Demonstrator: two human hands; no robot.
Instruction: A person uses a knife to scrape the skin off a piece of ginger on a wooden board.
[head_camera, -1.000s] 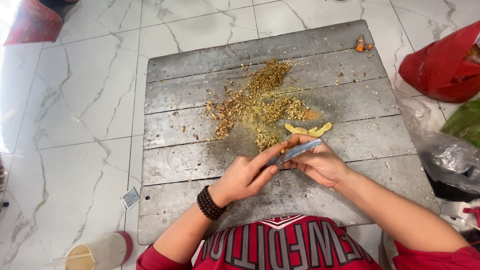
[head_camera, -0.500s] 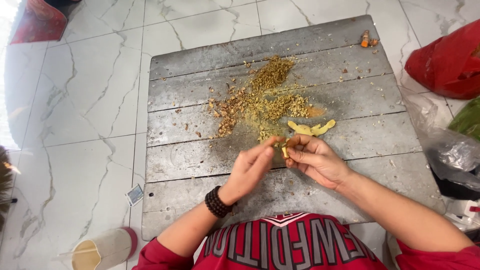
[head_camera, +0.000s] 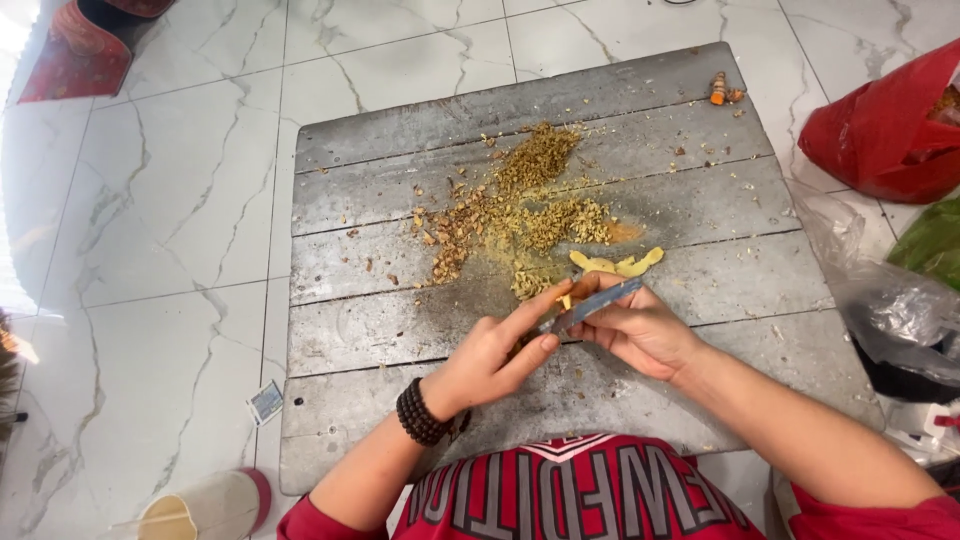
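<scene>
Between the two hands, low over the grey plank tabletop (head_camera: 700, 290), sits a small yellow root piece (head_camera: 566, 299). The left hand (head_camera: 490, 355) has its fingers (head_camera: 528, 312) stretched forward and pressed close together, the tips pinching that piece from below. The right hand (head_camera: 635, 325) has its fingers (head_camera: 600, 318) curled tight around a knife (head_camera: 592, 305), whose grey blade lies slanted across the fingertips, touching the root piece. A black bead bracelet (head_camera: 420, 412) rings the left wrist. Just beyond the hands lie yellow peeled pieces (head_camera: 615, 264), and past them a spread heap of brown peelings (head_camera: 520, 210). Another small orange root (head_camera: 720, 90) rests at the far right corner. On the marble floor (head_camera: 150, 250) to the right stands a red bag (head_camera: 890, 130).
</scene>
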